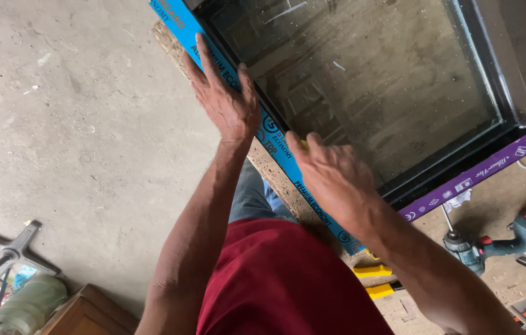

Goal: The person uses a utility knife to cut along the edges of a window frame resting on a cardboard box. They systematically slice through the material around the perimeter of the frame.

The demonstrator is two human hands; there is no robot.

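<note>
Frame edge [288, 162] under both palms, long axis diagonal; left hand [226, 102] flat, fingers spread; right hand [331, 174] curled, grip indeterminate.

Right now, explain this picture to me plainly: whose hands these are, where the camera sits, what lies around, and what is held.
The camera sits on a person's head, looking down at their own bare hands. The left hand lies flat on the blue-taped edge of a window frame with dark glass. The right hand rests curled on that same edge; something yellow peeks out by its fingers, too hidden to name. The frame rests on a chipboard sheet. A cordless drill and yellow wedges lie nearby.
</note>
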